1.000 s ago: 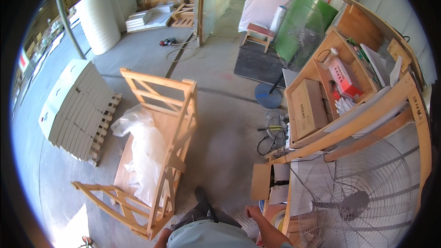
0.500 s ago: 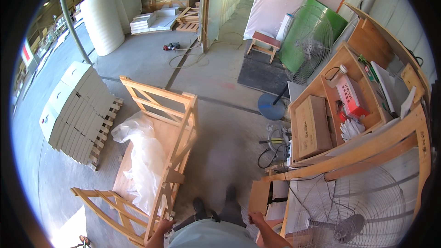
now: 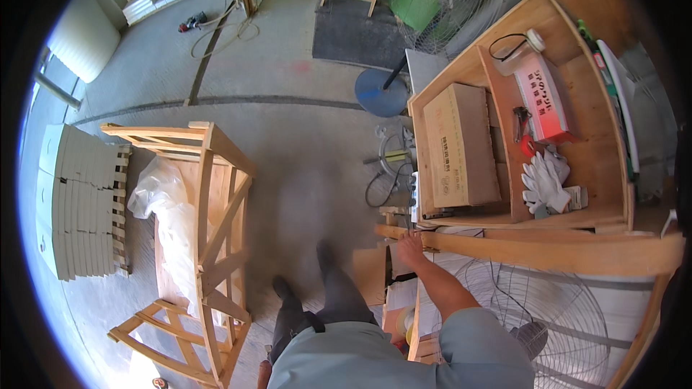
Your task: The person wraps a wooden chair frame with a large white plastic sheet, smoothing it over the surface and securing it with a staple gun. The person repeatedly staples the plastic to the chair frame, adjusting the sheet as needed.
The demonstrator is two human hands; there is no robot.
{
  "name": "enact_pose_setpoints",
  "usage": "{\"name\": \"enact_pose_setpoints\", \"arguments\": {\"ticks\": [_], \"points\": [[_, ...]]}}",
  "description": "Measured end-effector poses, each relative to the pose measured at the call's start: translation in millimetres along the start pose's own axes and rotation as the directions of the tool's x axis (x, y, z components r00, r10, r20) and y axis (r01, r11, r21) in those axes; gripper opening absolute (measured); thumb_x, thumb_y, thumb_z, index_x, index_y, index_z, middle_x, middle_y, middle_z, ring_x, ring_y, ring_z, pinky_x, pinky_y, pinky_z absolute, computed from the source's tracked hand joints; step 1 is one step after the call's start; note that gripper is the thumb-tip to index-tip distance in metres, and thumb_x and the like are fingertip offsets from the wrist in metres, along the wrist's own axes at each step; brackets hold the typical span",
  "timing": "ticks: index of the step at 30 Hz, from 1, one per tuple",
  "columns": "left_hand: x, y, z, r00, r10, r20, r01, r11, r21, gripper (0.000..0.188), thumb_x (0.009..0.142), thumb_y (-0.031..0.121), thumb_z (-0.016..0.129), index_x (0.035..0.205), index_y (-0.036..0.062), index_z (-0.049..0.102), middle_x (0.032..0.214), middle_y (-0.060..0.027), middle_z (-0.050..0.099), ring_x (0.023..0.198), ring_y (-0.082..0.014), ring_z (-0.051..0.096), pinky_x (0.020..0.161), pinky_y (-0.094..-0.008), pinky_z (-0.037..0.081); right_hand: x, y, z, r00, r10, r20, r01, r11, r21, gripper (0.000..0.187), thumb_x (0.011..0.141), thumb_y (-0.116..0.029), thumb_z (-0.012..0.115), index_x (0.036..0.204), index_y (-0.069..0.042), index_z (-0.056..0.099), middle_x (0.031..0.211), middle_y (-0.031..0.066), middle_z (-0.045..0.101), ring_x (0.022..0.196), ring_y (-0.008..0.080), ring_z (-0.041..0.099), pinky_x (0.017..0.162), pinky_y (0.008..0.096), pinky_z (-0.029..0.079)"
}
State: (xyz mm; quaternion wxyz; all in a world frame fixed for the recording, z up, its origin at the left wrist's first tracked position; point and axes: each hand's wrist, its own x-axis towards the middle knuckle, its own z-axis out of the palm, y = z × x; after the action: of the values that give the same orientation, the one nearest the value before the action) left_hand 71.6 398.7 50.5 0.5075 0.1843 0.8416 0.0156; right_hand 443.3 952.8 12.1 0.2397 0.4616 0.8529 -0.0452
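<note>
My right hand [image 3: 410,250] reaches out to a wooden bar [image 3: 497,238] beside the shelf unit. Its fingers are curled over the bar's left end, and a thin dark cord runs close by. At the lower edge, beside my trouser leg, only a sliver of my left hand [image 3: 264,374] shows; its fingers are hidden. A wooden frame cart [image 3: 205,245] stands to my left with crumpled clear plastic sheeting [image 3: 174,238] on its board. Just below my right hand is a brown cardboard piece [image 3: 369,274].
The wooden shelf unit [image 3: 522,209] holds a cardboard box [image 3: 461,148], a red-and-white box [image 3: 540,97] and white gloves [image 3: 545,180]. A large wire-caged fan [image 3: 533,317] stands at lower right. Stacked white panels [image 3: 79,202] sit on a pallet at left; a round blue base [image 3: 382,92] lies ahead.
My view has swung to the right and down. My right hand has risen from beside my body to the wooden bar. My left hand has dropped back to the lower edge.
</note>
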Motion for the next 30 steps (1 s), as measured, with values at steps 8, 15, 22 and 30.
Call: {"name": "enact_pose_setpoints", "arguments": {"ticks": [8,15,22,30], "points": [[-25,27,17,0.994,-0.104,0.033,0.104,0.995,-0.008,0.039,0.082,0.034,0.062,0.088,-0.0042,0.066,0.075,-0.0208,0.067,0.070,-0.0335,0.068,0.062,-0.0442,0.053,73,58,20,0.974,-0.118,0.193,0.176,0.931,-0.319,0.043,0.090,-0.020,0.046,0.121,0.007,0.061,0.134,0.0231,0.053,0.135,0.0383,0.034,0.111,0.0556,0.018],[-27,36,26,0.995,-0.100,0.006,0.100,0.995,0.012,0.040,0.083,0.034,0.061,0.091,-0.0047,0.065,0.077,-0.0222,0.067,0.072,-0.0353,0.068,0.062,-0.0448,0.052,75,60,-1,0.928,-0.227,0.296,0.322,0.888,-0.329,0.046,0.089,-0.020,0.046,0.121,0.011,0.059,0.131,0.0299,0.052,0.134,0.0438,0.034,0.112,0.0598,0.012],[-28,31,39,0.995,0.087,-0.051,-0.075,0.976,0.203,0.041,0.083,0.034,0.060,0.095,-0.0051,0.063,0.080,-0.0237,0.067,0.075,-0.0372,0.068,0.062,-0.0454,0.052,74,69,7,0.921,-0.329,0.208,0.389,0.782,-0.488,0.043,0.089,-0.017,0.043,0.116,0.011,0.062,0.127,0.0283,0.056,0.130,0.0415,0.040,0.112,0.0599,0.014],[-29,21,87,0.959,-0.278,0.061,0.283,0.950,-0.131,0.051,0.086,0.043,0.057,0.101,-0.0054,0.063,0.097,-0.0302,0.065,0.093,-0.0390,0.066,0.071,-0.0451,0.052,70,51,8,0.926,-0.197,0.322,0.330,0.839,-0.433,0.048,0.089,-0.036,0.053,0.127,-0.008,0.062,0.142,0.0167,0.048,0.136,0.0364,0.033,0.110,0.0586,0.015]]}}
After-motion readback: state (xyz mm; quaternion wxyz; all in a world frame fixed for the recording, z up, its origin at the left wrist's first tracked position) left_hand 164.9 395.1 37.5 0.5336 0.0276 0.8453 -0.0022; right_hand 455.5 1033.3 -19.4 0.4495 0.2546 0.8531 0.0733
